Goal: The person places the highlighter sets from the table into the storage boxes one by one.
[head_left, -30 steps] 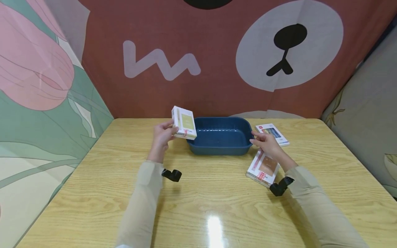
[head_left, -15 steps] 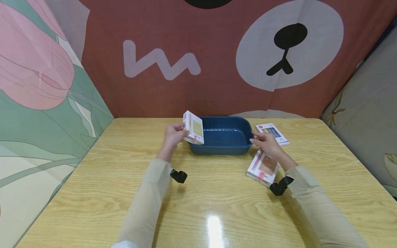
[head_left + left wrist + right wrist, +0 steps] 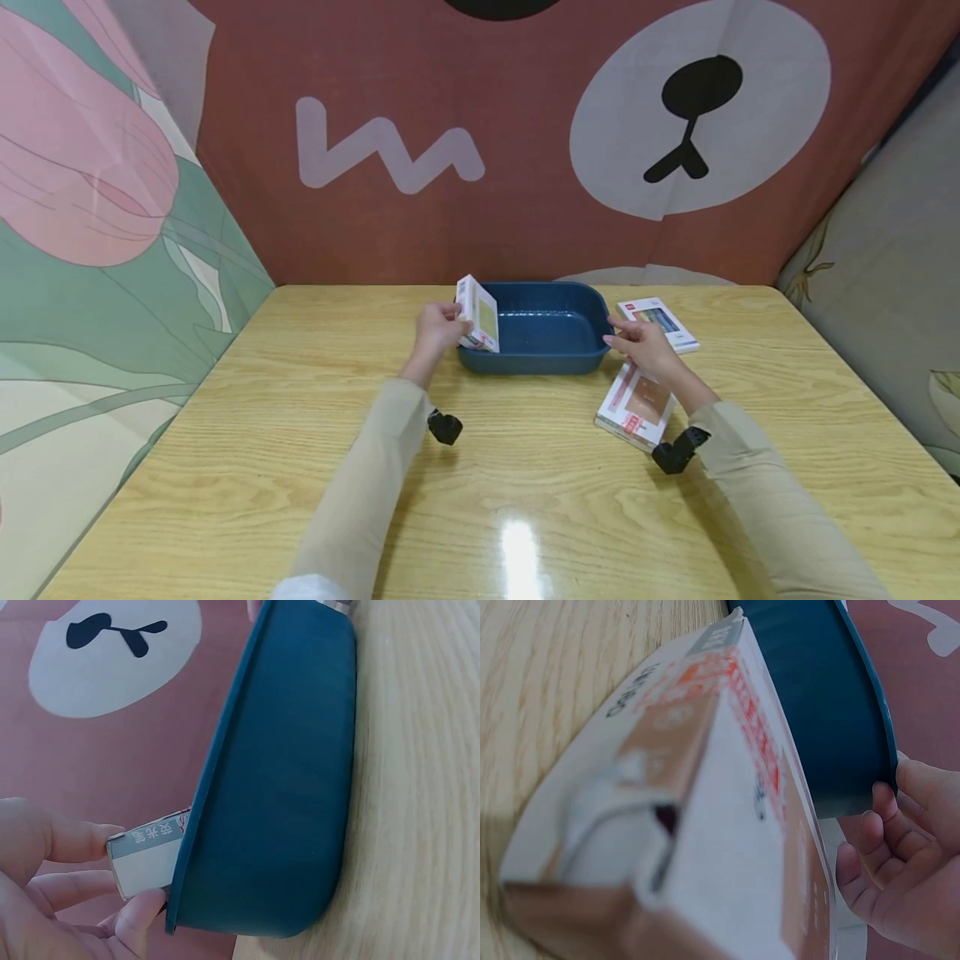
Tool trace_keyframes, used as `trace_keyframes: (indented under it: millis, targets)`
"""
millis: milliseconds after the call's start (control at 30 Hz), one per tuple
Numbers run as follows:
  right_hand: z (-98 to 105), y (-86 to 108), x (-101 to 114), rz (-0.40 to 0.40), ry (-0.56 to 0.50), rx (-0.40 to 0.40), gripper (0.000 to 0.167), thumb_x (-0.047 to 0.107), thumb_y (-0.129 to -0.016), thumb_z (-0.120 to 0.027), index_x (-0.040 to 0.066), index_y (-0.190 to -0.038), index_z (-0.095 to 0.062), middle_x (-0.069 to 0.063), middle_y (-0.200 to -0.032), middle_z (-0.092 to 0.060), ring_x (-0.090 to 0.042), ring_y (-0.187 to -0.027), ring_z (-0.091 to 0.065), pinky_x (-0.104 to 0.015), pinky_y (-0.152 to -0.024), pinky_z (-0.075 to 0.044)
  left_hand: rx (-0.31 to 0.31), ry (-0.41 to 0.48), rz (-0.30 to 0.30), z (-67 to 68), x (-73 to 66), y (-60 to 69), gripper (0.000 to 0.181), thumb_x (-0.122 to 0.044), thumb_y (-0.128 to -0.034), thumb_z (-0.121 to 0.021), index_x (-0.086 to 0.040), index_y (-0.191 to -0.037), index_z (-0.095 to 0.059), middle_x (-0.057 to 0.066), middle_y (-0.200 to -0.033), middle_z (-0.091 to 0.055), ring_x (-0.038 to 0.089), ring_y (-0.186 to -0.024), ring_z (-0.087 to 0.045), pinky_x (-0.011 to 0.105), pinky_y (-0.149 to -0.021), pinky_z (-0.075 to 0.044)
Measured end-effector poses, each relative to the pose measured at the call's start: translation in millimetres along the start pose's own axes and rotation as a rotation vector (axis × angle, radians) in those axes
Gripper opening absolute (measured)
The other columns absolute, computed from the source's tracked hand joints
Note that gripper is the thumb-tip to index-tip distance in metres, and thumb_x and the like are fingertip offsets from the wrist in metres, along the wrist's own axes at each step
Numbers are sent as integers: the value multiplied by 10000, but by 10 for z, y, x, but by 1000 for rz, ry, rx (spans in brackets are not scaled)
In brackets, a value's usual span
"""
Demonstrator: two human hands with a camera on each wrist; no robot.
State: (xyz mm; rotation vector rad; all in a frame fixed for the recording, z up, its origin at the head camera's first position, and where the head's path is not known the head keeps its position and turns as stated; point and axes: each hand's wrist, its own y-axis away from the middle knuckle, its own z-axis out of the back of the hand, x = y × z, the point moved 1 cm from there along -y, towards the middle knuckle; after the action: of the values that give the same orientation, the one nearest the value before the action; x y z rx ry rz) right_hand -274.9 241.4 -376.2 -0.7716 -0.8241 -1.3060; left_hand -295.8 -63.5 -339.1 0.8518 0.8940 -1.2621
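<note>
My left hand (image 3: pixel 441 329) grips a white highlighter box (image 3: pixel 486 318) with a yellow-green panel. The box leans at a tilt inside the left end of the blue plastic basin (image 3: pixel 536 365). In the left wrist view, thumb and fingers hold the outer end of the highlighter box (image 3: pixel 146 859), and the rest is hidden behind the basin wall (image 3: pixel 277 772). At the basin's other end, my right hand (image 3: pixel 647 346) pinches the rim between thumb and fingertip. Below that hand lies a white box with a brown panel (image 3: pixel 637 404), partly covered by it.
Right of the basin, another white box with a dark multicoloured picture (image 3: pixel 663 323) lies flat on the wooden table (image 3: pixel 480 475). A printed cloth (image 3: pixel 525 208) hangs right behind the table's back edge.
My left hand has carried the highlighter box rightward and down, from over the basin's left rim into its left end, tilting it steeper. My right hand stays at the rim.
</note>
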Motion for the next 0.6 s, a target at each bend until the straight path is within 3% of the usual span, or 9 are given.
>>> trace_keyframes:
  millis: [300,600]
  targets:
    - [-6,-1,2,1,21,-5,478,133,-907,-534,-45,-1322,-378,-54,-675,-411,-159,-552,-407,-230,-439,-356,-32,-164,-105,-97,-36,31,351,-17,-740,-664,61,-1079,-620,190,-1003,-620,244,-921,-574,307,-766,-474]
    - [-6,2,-17,3,6,-3,488,151,-902,-544,-43,-1320,-383,-49,-664,-412,-151,-538,-408,-236,-428,-371,-35,-262,-124,-160,-35,27,338,-65,-755,-671,48,-1071,-630,171,-1016,-619,245,-949,-562,309,-782,-470]
